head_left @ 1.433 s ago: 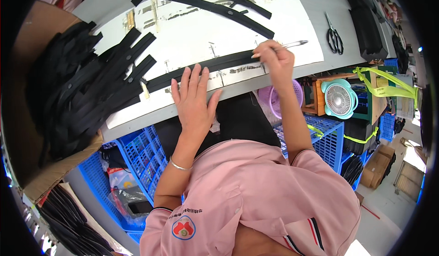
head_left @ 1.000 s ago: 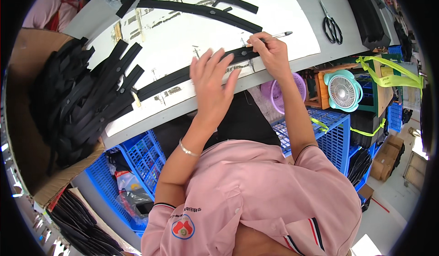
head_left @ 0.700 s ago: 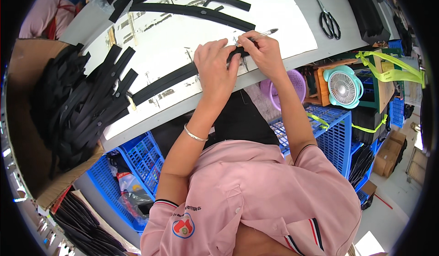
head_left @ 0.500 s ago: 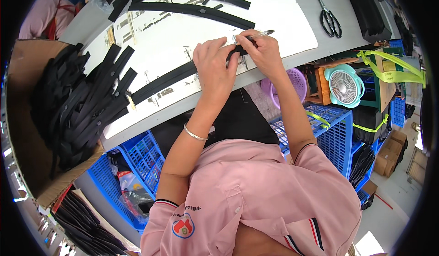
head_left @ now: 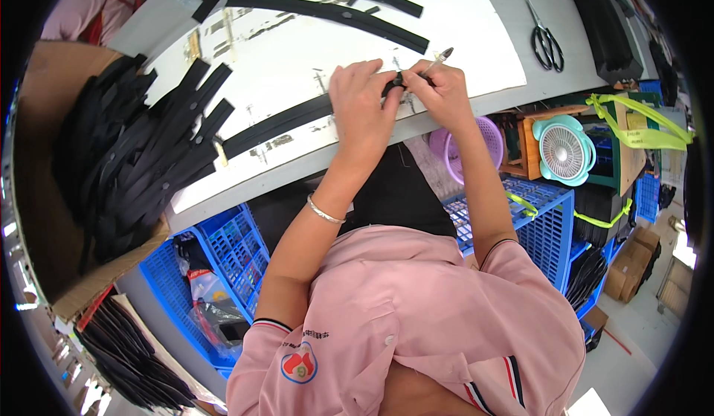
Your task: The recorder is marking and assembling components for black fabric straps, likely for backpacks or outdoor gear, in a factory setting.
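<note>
A long black fabric strip point(head_left: 286, 122) lies along the near edge of the white marked sheet point(head_left: 483, 52). Over its right end is my left hand point(head_left: 362, 111), thumb and fingers closed on the strip. The end seems bunched up or raised between my two hands. My right hand point(head_left: 446, 96) grips a clear pen point(head_left: 445, 57) with a dark tip pointing up and away. Its thumb and forefinger meet the strip's end beside my left fingertips; the exact contact is partly hidden. Farther back, two more black strips point(head_left: 327, 16) lie across the sheet.
At left, a cardboard box point(head_left: 44, 96) overflows with black strips point(head_left: 134, 156). Black-handled scissors point(head_left: 547, 44) lie on the table's right. Below the table edge stand a purple basket point(head_left: 487, 148), a turquoise fan point(head_left: 565, 150) and blue crates point(head_left: 547, 241).
My right hand has tilted the pen more upright, and its fingers have come to the strip's end. That end now looks bunched between my hands. The whole view has shifted slightly.
</note>
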### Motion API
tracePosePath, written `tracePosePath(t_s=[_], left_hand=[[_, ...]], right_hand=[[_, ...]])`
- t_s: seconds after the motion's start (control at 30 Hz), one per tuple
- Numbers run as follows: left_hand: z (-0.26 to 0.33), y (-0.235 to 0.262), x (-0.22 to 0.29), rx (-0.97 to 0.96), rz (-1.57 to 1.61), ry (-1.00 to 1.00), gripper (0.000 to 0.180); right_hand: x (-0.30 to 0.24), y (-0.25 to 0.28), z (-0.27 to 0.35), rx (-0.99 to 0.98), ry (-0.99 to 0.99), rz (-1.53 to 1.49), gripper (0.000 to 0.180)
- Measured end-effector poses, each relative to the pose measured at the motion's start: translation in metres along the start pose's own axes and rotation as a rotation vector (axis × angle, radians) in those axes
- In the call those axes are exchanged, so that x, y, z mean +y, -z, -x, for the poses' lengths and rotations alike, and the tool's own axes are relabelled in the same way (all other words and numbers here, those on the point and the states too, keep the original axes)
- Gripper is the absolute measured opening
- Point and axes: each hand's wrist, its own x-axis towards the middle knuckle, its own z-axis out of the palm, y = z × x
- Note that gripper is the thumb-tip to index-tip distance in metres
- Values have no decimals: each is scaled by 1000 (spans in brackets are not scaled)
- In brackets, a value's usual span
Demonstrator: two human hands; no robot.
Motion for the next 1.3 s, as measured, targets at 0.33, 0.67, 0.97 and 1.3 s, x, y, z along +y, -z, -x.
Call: tracePosePath(t_s=[0.33,0.67,0.97,1.3], left_hand=[[-8,167,114,-236,1717,-305,12],[18,203,94,-127,1532,-294,12],[38,213,86,-69,1396,-263,13],[37,211,76,-86,1271,-255,14]], right_hand=[[-21,-4,-4,-26,-26,108,34],[-2,-48,-96,130,205,782,39],[-129,-179,-54,-124,563,249,25],[-98,-170,-50,-207,691,284,27]])
